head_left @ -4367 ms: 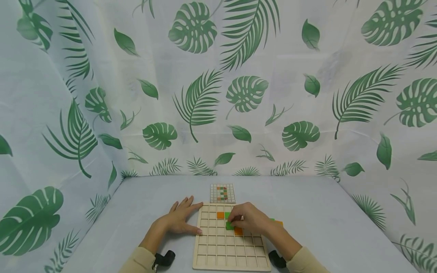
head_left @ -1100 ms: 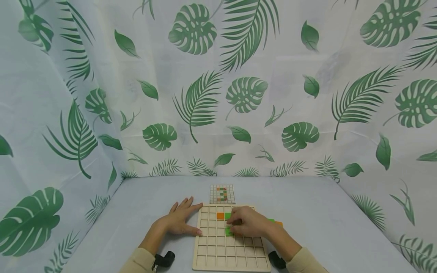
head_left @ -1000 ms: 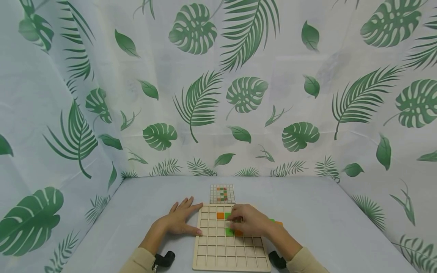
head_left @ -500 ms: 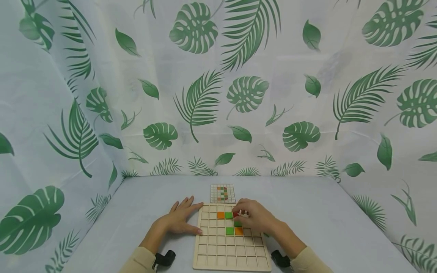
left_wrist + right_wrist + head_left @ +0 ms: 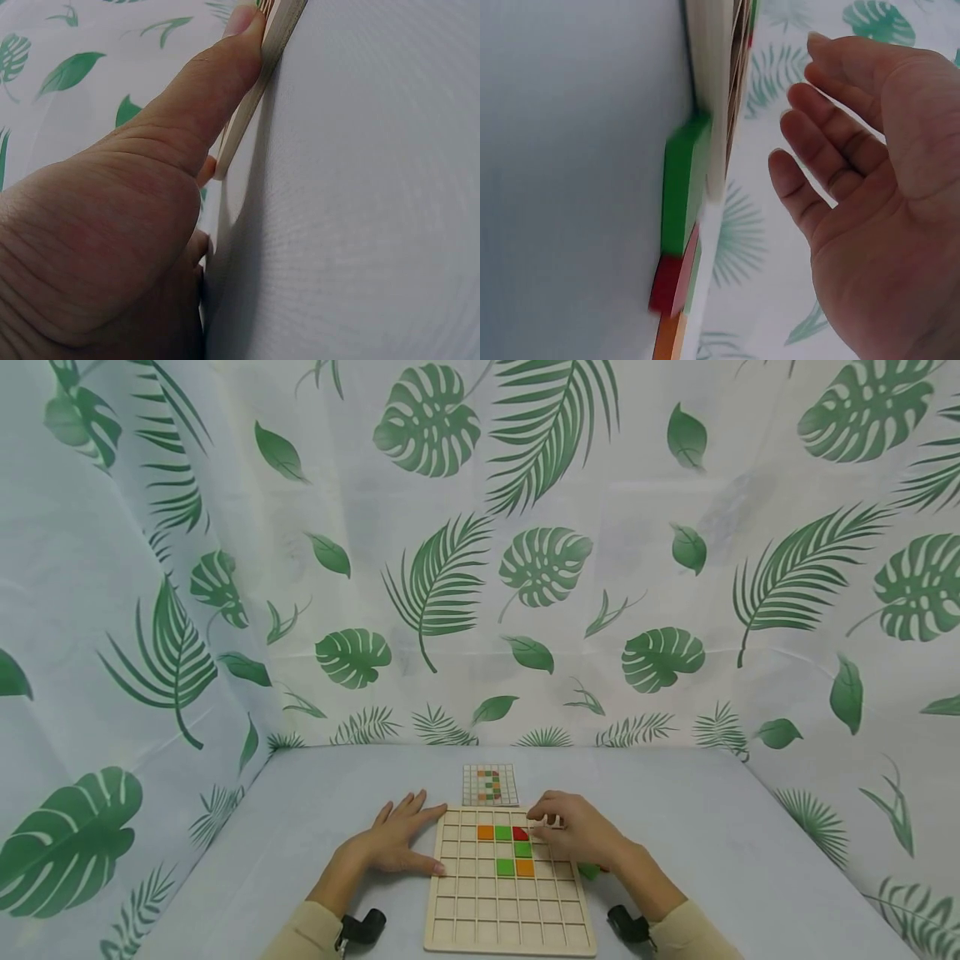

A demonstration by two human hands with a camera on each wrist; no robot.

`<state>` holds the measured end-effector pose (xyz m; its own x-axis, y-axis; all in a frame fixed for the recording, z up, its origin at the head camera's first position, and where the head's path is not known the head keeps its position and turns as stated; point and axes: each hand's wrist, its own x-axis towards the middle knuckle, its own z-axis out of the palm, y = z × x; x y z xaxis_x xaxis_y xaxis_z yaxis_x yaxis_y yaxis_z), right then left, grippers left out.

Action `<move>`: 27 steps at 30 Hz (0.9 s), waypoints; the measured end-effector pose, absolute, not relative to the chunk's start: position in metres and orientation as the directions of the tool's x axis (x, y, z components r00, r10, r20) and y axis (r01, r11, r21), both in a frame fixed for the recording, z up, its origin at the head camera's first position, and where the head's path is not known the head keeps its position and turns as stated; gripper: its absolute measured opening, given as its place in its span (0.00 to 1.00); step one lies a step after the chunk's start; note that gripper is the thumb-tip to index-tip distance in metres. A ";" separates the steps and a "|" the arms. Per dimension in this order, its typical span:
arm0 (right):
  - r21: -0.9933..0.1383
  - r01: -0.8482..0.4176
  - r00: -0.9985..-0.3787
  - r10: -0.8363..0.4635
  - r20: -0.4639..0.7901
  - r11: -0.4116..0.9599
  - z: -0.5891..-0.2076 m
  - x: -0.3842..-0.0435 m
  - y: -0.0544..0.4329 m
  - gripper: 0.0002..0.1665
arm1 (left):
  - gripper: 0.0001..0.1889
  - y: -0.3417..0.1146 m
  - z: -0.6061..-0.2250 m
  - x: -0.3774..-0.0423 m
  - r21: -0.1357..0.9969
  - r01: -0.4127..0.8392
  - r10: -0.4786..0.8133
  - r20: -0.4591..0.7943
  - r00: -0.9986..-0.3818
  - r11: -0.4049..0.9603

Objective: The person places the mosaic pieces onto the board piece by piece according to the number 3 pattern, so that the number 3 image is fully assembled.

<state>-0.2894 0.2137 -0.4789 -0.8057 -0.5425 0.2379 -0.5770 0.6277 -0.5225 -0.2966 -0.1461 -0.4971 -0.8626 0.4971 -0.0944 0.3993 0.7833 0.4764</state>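
A wooden grid board (image 5: 510,935) lies on the table. On it sit an orange tile (image 5: 486,832), a green tile (image 5: 503,832) and a red piece with a rounded corner (image 5: 521,833) in one row. Below them are a second green tile (image 5: 522,850), another green one (image 5: 506,867) and an orange one (image 5: 525,867). My left hand (image 5: 397,842) lies spread at the board's left edge, its thumb (image 5: 217,82) touching the rim. Just over the board's upper right part hovers my right hand (image 5: 577,835); in the right wrist view its loosely bent fingers (image 5: 840,142) hold nothing.
Behind the board lies a small pattern card (image 5: 490,785) with a coloured grid. Loose pieces lie by the board's right side: a green block (image 5: 681,195), a red block (image 5: 671,281) and an orange block (image 5: 667,337). Leaf-printed cloth (image 5: 570,718) surrounds the table.
A green tile that my right hand pinched earlier now lies beside the lower orange tile. My right hand has drawn back rightward, uncovering the red piece and green tile. The left hand stays put.
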 end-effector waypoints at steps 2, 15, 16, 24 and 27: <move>-0.525 -0.573 -0.810 -0.531 0.247 0.629 -0.480 -0.291 0.219 0.10 | 0.55 -0.146 -0.497 -0.297 0.476 0.397 0.494 -0.096 -0.864 0.785; -0.577 -0.453 -0.884 -0.429 0.188 0.680 -0.482 -0.298 0.242 0.09 | 0.58 -0.150 -0.505 -0.302 0.497 0.396 0.500 -0.090 -0.861 0.772; -0.576 -0.452 -0.884 -0.428 0.188 0.681 -0.482 -0.298 0.243 0.08 | 0.58 -0.151 -0.506 -0.302 0.500 0.398 0.502 -0.087 -0.860 0.769; -0.556 -0.475 -0.875 -0.435 0.214 0.682 -0.483 -0.299 0.259 0.07 | 0.56 -0.150 -0.502 -0.300 0.495 0.417 0.517 -0.078 -0.853 0.762; -0.563 -0.461 -0.881 -0.428 0.201 0.686 -0.484 -0.300 0.265 0.07 | 0.55 -0.149 -0.501 -0.299 0.485 0.413 0.511 -0.085 -0.855 0.771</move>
<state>-0.3005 0.2654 -0.4839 -0.8813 -0.4277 0.2010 -0.4613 0.6861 -0.5626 -0.2993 -0.1491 -0.5010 -0.8553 0.5111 -0.0850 0.4126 0.7711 0.4849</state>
